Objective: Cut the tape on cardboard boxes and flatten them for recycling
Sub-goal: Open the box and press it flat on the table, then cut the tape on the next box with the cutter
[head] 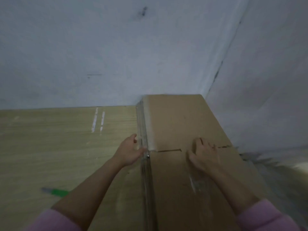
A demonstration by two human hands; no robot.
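Note:
A flattened brown cardboard box (176, 124) lies on the wooden floor, reaching into the corner of the room. Clear tape (141, 124) runs along its left edge. My left hand (129, 151) holds that taped left edge, thumb on top and fingers beside it. My right hand (204, 155) presses flat on the cardboard, fingers spread, near a slit between two flaps (168, 150). A green-handled cutter (55, 192) lies on the floor to the left, apart from both hands.
Pale wood floor (50, 139) stretches left, with two white streaks (98, 121) on it. Grey-white walls (116, 47) meet in a corner just behind the box. A dark rough patch (273, 165) of floor lies right of the box.

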